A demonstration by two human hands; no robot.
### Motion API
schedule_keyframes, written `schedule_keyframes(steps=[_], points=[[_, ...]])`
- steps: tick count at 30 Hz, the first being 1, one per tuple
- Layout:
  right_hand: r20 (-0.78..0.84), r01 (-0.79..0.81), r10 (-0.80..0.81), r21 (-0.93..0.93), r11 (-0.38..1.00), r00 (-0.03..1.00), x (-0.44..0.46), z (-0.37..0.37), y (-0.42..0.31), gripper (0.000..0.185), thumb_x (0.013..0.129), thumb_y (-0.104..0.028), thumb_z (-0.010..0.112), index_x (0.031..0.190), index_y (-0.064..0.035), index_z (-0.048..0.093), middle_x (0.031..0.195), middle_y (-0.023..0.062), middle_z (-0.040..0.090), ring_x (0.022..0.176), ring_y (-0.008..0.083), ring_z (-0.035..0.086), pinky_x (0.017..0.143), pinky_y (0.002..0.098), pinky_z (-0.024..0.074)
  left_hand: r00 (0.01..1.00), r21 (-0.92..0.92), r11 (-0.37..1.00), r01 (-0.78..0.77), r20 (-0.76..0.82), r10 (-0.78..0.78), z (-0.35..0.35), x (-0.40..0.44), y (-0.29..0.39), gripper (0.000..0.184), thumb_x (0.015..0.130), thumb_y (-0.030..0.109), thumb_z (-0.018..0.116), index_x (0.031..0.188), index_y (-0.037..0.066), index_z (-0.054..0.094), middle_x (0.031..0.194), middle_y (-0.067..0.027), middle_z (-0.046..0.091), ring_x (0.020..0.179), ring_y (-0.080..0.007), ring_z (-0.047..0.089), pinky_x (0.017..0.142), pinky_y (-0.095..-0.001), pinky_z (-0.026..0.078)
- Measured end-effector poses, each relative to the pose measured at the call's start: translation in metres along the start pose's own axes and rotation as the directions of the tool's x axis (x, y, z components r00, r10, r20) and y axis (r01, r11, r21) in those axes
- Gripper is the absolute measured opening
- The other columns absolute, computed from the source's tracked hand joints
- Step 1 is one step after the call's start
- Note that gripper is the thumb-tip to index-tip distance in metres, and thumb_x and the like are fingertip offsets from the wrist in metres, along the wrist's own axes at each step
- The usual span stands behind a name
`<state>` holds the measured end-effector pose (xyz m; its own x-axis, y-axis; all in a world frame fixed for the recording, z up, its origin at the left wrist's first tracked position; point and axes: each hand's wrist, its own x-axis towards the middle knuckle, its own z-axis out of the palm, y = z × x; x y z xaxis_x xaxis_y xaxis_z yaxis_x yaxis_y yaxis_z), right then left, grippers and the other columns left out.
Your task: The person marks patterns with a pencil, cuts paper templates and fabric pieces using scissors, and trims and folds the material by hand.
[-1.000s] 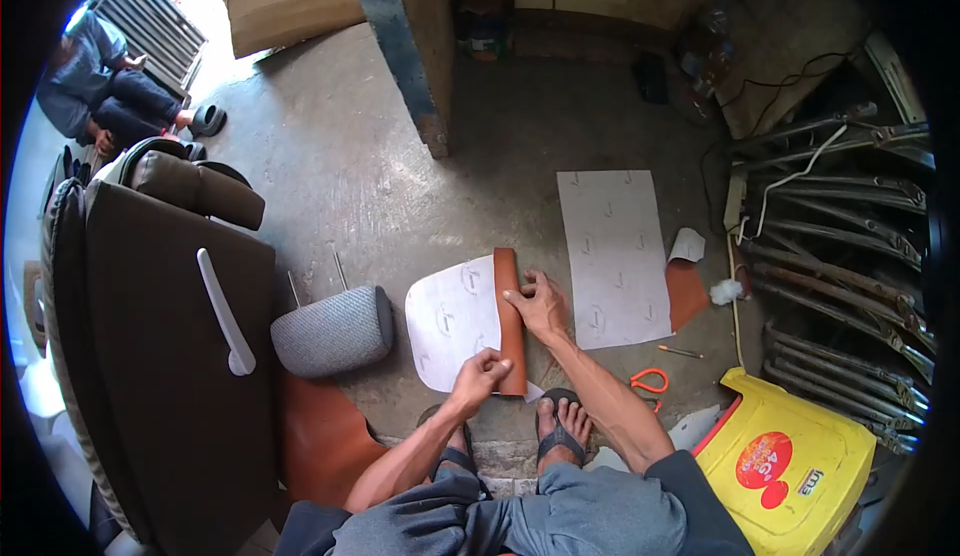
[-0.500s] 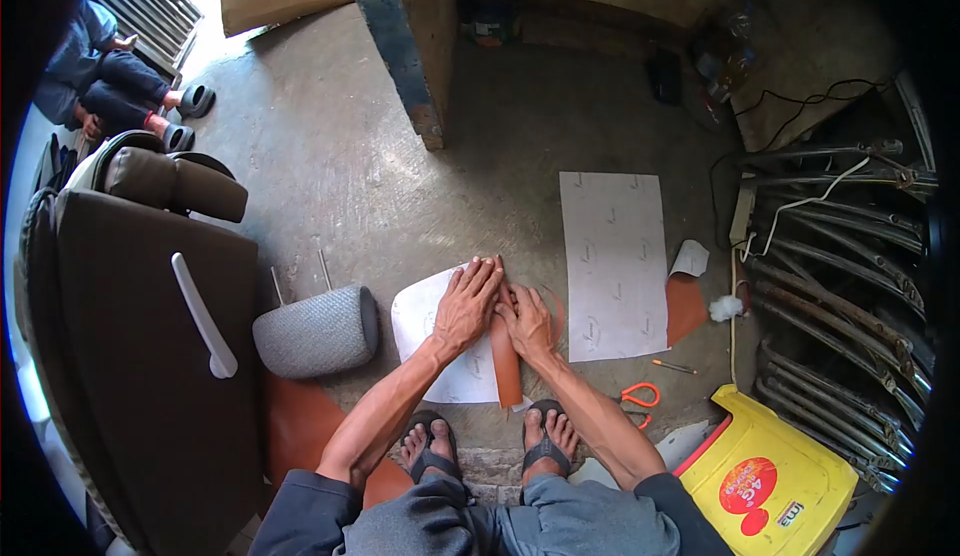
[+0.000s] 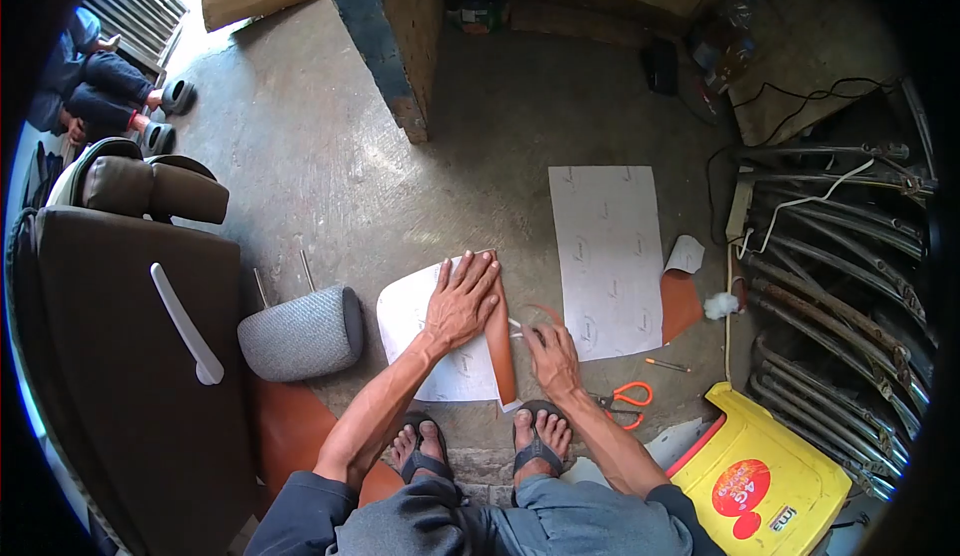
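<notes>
My left hand [image 3: 463, 301] lies flat, fingers stretched out, on a piece of brown vinyl with white printed backing [image 3: 410, 306]. Along its right side the edge is folded over, showing a brown band [image 3: 501, 356]. Just right of that fold, my right hand [image 3: 551, 358] is closed in a pinch, with a small thin whitish piece [image 3: 515, 325] at its fingertips; its exact kind is unclear. A thin curved brown strip [image 3: 546, 310] lies on the floor beyond the right fingers.
A grey headrest [image 3: 300, 333] and dark seat [image 3: 140, 356] are at left. Right are a white-backed sheet [image 3: 608, 261], orange-handled scissors [image 3: 630, 396], a pen [image 3: 667, 365], a yellow plastic stool [image 3: 765, 466] and metal frames [image 3: 840, 286]. Another person [image 3: 100, 86] sits far left.
My right hand has left the folded edge and moved right and toward me, now pinching a small whitish piece. My left hand stays on the vinyl, its fingers more spread. The view has shifted slightly.
</notes>
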<state>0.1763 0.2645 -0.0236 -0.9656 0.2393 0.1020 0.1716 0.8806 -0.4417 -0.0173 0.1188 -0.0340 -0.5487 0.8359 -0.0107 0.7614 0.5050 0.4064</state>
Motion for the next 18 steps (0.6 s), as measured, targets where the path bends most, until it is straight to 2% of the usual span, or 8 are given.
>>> schedule_keyframes(steps=[5,8,10,11,13,15,17,18], points=[[0.121,0.075,-0.074,-0.007,0.997,0.990,-0.032,-0.036,0.042,0.026,0.080,-0.006,0.060,0.105,-0.0045,0.064,0.109,0.0116,0.062,0.103,0.0300,0.057,0.092,0.0406,0.0484,0.999,0.012,0.999,0.031,-0.030,-0.030,-0.006,0.013,-0.020,0.060,0.100,0.037,0.050,0.156,0.017,0.036,0.162,-0.0075,0.032,0.151,-0.0343,0.024,0.123,-0.0526,0.015],[0.171,-0.090,0.116,-0.151,0.984,0.979,-0.045,-0.057,0.077,0.022,0.080,-0.006,0.060,0.102,-0.0045,0.064,0.109,0.0122,0.062,0.104,0.0327,0.057,0.093,0.0440,0.0471,0.999,0.020,0.999,0.045,-0.019,-0.044,-0.010,0.019,-0.029,0.061,0.100,0.036,0.050,0.156,0.017,0.035,0.163,-0.0074,0.030,0.151,-0.0360,0.023,0.123,-0.0530,0.016],[-0.016,-0.367,0.401,-0.437,0.821,0.916,-0.038,-0.081,0.075,0.025,0.082,-0.005,0.060,0.106,-0.0029,0.064,0.111,0.0152,0.062,0.107,0.0357,0.057,0.092,0.0481,0.0460,0.999,0.025,0.998,0.049,-0.023,-0.048,-0.008,0.020,-0.028,0.061,0.101,0.036,0.049,0.156,0.017,0.035,0.163,-0.0075,0.030,0.151,-0.0366,0.023,0.123,-0.0535,0.016],[-0.013,-0.362,0.397,-0.441,0.822,0.918,-0.029,-0.085,0.070,0.025,0.082,-0.005,0.060,0.106,-0.0029,0.064,0.111,0.0152,0.062,0.107,0.0357,0.057,0.092,0.0481,0.0460,0.998,0.047,0.998,0.052,-0.044,-0.050,-0.007,0.020,-0.027,0.061,0.101,0.037,0.049,0.156,0.017,0.035,0.163,-0.0076,0.030,0.151,-0.0364,0.023,0.123,-0.0538,0.015],[-0.232,-0.351,0.282,-0.355,0.867,0.931,-0.002,-0.080,0.042,0.030,0.085,-0.006,0.060,0.114,-0.0001,0.063,0.119,0.0202,0.062,0.115,0.0399,0.056,0.099,0.0522,0.0436,0.997,0.069,0.996,0.052,-0.062,-0.048,-0.004,0.022,-0.026,0.061,0.100,0.037,0.049,0.156,0.017,0.035,0.163,-0.0078,0.030,0.151,-0.0362,0.023,0.123,-0.0540,0.015],[-0.144,-0.166,0.160,-0.030,0.986,0.977,0.017,-0.050,0.011,0.039,0.088,-0.009,0.061,0.125,0.0031,0.060,0.130,0.0238,0.058,0.126,0.0421,0.051,0.109,0.0507,0.0392,0.995,0.060,0.997,0.057,-0.080,-0.052,-0.003,0.021,-0.025,0.061,0.100,0.037,0.049,0.156,0.017,0.036,0.163,-0.0080,0.030,0.152,-0.0357,0.021,0.123,-0.0543,0.014],[0.004,-0.045,0.045,0.198,0.979,0.999,0.048,-0.029,-0.031,0.044,0.091,-0.014,0.060,0.131,0.0047,0.057,0.140,0.0248,0.053,0.135,0.0418,0.045,0.116,0.0503,0.0330,0.997,0.078,0.996,0.053,-0.064,-0.048,0.001,0.020,-0.027,0.061,0.100,0.038,0.049,0.156,0.016,0.036,0.164,-0.0081,0.029,0.152,-0.0351,0.020,0.123,-0.0542,0.013],[0.022,0.001,-0.005,0.160,0.987,1.000,0.057,-0.011,-0.046,0.050,0.094,-0.019,0.059,0.137,0.0037,0.052,0.146,0.0243,0.048,0.139,0.0402,0.041,0.117,0.0506,0.0314,0.997,0.096,0.994,0.056,-0.062,-0.050,0.003,0.021,-0.028,0.061,0.100,0.038,0.049,0.156,0.016,0.036,0.164,-0.0081,0.029,0.153,-0.0345,0.019,0.123,-0.0542,0.012]])
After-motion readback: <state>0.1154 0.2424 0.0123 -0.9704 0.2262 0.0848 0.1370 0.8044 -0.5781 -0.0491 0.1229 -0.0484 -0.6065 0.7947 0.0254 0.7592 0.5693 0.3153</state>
